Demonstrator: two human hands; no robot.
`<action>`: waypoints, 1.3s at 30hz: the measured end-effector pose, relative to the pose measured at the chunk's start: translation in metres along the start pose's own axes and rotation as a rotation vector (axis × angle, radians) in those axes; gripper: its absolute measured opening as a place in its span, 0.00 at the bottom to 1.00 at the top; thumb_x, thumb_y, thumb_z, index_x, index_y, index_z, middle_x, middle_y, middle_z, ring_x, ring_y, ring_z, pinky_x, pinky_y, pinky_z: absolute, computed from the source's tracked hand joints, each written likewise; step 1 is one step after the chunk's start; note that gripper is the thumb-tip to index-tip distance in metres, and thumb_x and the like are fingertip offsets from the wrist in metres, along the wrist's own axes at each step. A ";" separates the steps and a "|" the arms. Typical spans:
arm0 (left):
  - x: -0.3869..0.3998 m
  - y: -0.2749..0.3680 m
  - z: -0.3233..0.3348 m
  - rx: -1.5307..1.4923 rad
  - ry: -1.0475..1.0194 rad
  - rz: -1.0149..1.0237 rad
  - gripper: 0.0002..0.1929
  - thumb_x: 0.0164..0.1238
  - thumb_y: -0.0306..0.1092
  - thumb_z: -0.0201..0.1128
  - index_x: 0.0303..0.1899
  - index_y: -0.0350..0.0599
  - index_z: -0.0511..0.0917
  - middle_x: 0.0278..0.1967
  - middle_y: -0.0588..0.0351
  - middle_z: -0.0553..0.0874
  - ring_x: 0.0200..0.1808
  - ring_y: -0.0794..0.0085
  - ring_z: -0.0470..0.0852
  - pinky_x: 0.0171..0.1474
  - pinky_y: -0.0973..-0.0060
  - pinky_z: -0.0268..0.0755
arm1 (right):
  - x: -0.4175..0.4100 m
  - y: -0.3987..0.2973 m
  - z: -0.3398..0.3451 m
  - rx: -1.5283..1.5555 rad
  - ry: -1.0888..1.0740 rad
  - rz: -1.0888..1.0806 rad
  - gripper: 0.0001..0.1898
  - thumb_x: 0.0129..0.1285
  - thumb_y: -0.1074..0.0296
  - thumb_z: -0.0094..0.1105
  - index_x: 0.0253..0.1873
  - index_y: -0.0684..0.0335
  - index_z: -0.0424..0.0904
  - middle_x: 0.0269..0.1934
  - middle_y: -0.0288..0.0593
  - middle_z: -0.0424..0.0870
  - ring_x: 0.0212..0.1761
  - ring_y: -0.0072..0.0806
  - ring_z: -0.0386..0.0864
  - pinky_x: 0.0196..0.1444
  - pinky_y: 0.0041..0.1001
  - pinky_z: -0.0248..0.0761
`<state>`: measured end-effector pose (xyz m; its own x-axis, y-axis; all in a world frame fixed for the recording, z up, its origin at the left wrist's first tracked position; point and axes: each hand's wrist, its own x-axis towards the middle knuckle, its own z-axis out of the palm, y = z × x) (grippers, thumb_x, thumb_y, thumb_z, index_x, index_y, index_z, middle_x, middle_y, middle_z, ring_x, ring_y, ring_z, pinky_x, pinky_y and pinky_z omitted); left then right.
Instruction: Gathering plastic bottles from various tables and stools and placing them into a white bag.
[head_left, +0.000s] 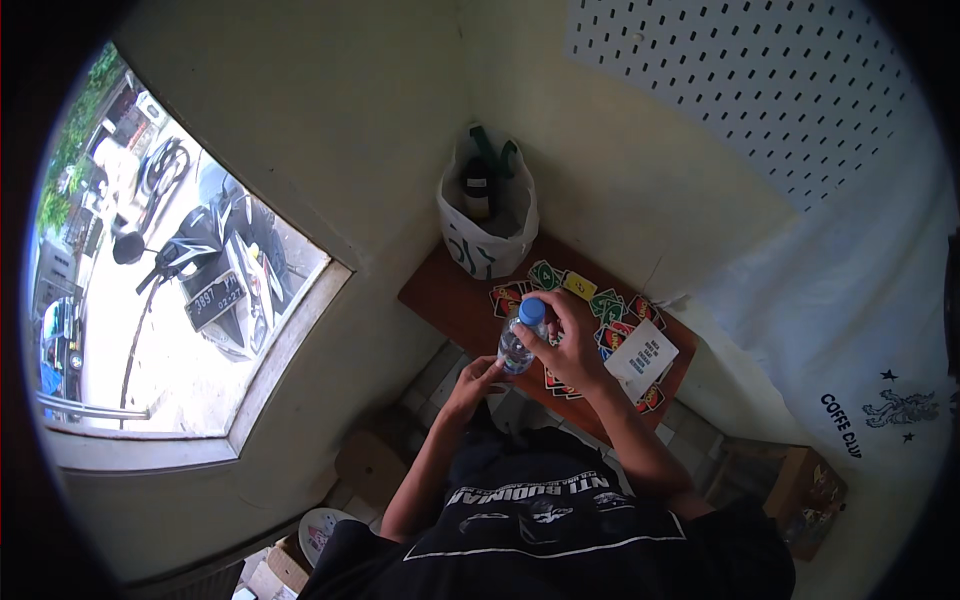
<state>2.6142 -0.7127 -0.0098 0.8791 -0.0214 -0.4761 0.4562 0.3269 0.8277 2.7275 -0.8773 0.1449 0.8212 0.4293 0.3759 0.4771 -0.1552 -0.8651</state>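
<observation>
Between my two hands, above the near edge of a brown wooden table (435, 289), is a clear plastic bottle (516, 346) with a blue cap (532, 311). My right hand (568, 341) grips its upper part, with the thumb on the shoulder and the fingers behind the cap. At the bottle's base, the thumb and fingers of my left hand (474, 384) hold it. Uno playing cards (609, 306) lie scattered in fans and piles behind and beside the bottle. A white printed card or sheet (642, 360) rests on some of them at the right.
A white bag (487, 251) holding a dark bottle (478, 187) stands at the table's back left corner. Walls meet behind it. To the left, a window (289, 300) shows parked motorcycles. White cloth (840, 300) hangs at the right, above a cardboard box (806, 495) on the floor.
</observation>
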 end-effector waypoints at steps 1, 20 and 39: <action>0.006 0.005 -0.004 0.003 -0.009 -0.009 0.30 0.72 0.55 0.60 0.60 0.36 0.72 0.49 0.51 0.85 0.50 0.70 0.84 0.52 0.70 0.75 | 0.006 0.003 0.002 -0.004 0.008 0.010 0.17 0.61 0.61 0.69 0.50 0.61 0.78 0.34 0.31 0.73 0.27 0.17 0.66 0.30 0.20 0.63; 0.106 0.130 -0.074 0.077 -0.201 0.068 0.25 0.74 0.49 0.61 0.55 0.33 0.75 0.42 0.54 0.85 0.42 0.76 0.81 0.48 0.77 0.74 | 0.136 -0.011 0.047 -0.129 0.216 0.028 0.17 0.59 0.66 0.71 0.51 0.61 0.77 0.32 0.31 0.72 0.26 0.16 0.62 0.28 0.21 0.58; 0.163 0.210 -0.072 0.022 -0.376 0.056 0.25 0.79 0.54 0.46 0.46 0.38 0.78 0.40 0.52 0.86 0.40 0.72 0.85 0.49 0.73 0.76 | 0.207 -0.035 0.032 -0.207 0.417 -0.048 0.16 0.56 0.68 0.75 0.47 0.63 0.80 0.26 0.25 0.69 0.23 0.10 0.56 0.24 0.16 0.50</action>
<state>2.8431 -0.5794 0.0650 0.8901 -0.3505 -0.2913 0.4054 0.3168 0.8575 2.8713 -0.7546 0.2423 0.8322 0.0528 0.5519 0.5352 -0.3367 -0.7747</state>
